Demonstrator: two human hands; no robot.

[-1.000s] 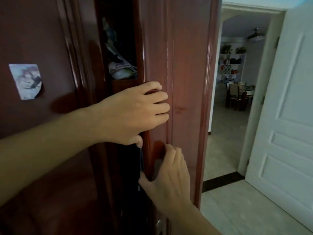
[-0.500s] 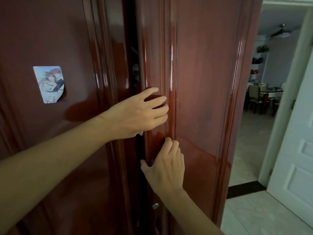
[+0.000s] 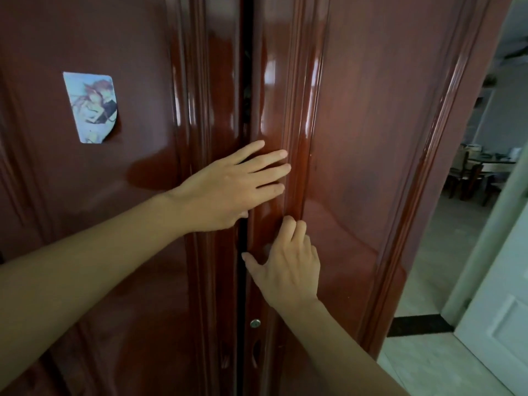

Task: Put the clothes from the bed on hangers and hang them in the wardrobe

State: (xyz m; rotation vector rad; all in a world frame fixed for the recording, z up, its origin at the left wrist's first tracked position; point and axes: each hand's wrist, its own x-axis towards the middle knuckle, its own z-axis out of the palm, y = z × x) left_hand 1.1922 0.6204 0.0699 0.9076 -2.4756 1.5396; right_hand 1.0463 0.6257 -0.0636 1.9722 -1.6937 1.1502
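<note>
A glossy dark-red wardrobe fills the view. Its right door (image 3: 357, 138) stands almost against the left door (image 3: 128, 224), with only a thin dark gap (image 3: 243, 252) between them. My left hand (image 3: 228, 187) lies flat across the gap, its straight fingers pressing on the right door's inner edge. My right hand (image 3: 288, 264) presses on the same door just below, fingers slightly bent, thumb at the gap. No clothes or hangers are in view; the inside of the wardrobe is hidden.
A torn picture sticker (image 3: 91, 107) is stuck on the left door. A small round lock (image 3: 255, 323) sits low on the right door. To the right, an open white door (image 3: 503, 324) leads to a tiled room with a table and chairs (image 3: 480, 172).
The right wardrobe door has swung nearly shut under both hands; the folded clothes seen inside earlier are now hidden. My left fingers have straightened flat onto the door.
</note>
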